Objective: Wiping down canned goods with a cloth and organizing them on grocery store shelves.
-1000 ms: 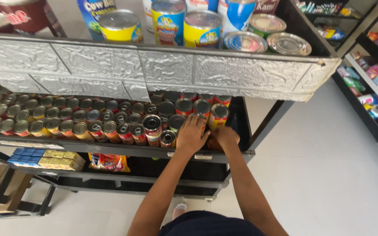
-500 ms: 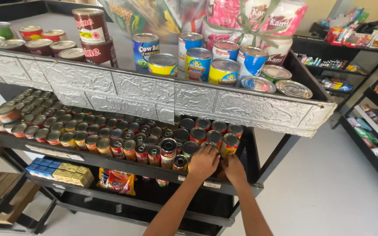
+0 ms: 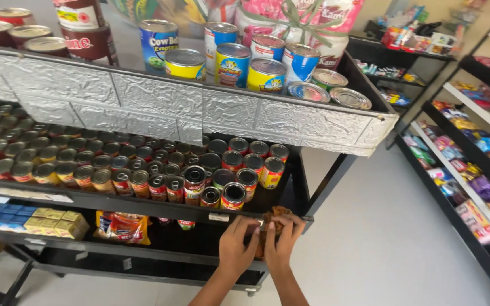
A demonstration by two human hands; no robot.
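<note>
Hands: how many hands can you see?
2. The left hand and the right hand are side by side at the black shelf's front edge, holding a brown packet between them.

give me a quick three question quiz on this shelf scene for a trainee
1. True or false: both hands hold one brown packet at the front edge of the middle shelf.
2. Which shelf carries the tight rows of small cans? A top, B middle, C bottom.
3. What lies at the left end of the bottom shelf?

Key:
1. True. The left hand and right hand grip the brown packet at the shelf edge.
2. B. The small cans fill the middle shelf.
3. Blue and yellow boxes.
</note>
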